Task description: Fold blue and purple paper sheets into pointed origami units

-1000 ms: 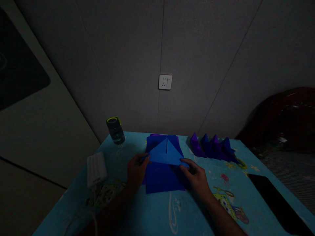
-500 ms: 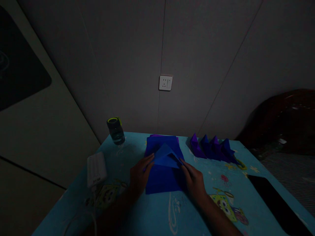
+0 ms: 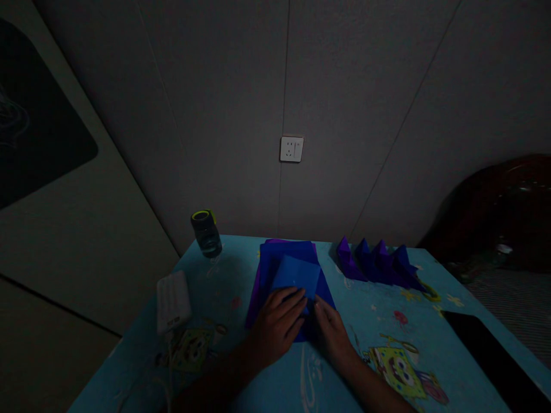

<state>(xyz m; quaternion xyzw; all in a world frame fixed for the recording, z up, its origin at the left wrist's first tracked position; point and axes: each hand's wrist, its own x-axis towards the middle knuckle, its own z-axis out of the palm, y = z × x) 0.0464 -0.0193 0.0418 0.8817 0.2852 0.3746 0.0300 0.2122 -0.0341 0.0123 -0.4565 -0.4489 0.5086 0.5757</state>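
Observation:
A folded blue paper [image 3: 297, 272], now a flat square shape, rests on a stack of blue and purple sheets [image 3: 269, 250]. My left hand [image 3: 279, 321] lies across its near part with the fingers stretched flat, pressing down on it. At the near right edge of the paper is my right hand [image 3: 330, 328], its thumb and fingers closed on the edge; the fingertips are partly hidden. Several folded purple and blue paper boats [image 3: 379, 264] stand in a row at the table's far right.
A water bottle [image 3: 207, 235] stands at the back left of the patterned blue tablecloth [image 3: 365, 310]. A white power bank [image 3: 173, 301] with a cable lies at the left. At the right is a flat black object [image 3: 495, 358]. The wall with a socket [image 3: 291, 149] is behind.
The paper was held raised and opened between both hands; now it lies flat as a square. My left hand moved right and nearer, onto the paper. The stack's sheets shifted slightly.

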